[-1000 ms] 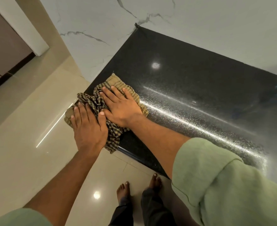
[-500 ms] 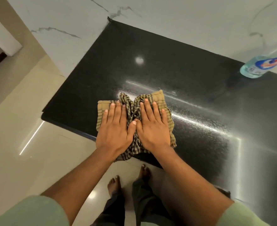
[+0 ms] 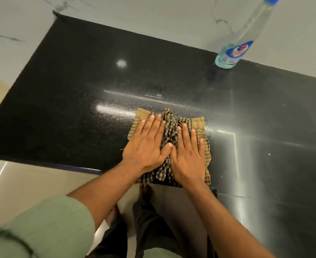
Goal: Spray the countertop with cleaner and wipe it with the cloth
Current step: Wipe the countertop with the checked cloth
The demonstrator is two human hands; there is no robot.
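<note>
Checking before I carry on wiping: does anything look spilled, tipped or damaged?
Nothing stands out. The bottle stands upright at the counter's back edge, and both hands press the bunched cloth flat.

Tan-and-brown checked cloth, speckled black countertop, pale-blue cleaner bottle.

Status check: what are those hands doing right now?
Left hand, right hand flat on checked brown cloth. Black granite countertop streaky. Clear blue-capped cleaner bottle far, not obstructing.
</note>
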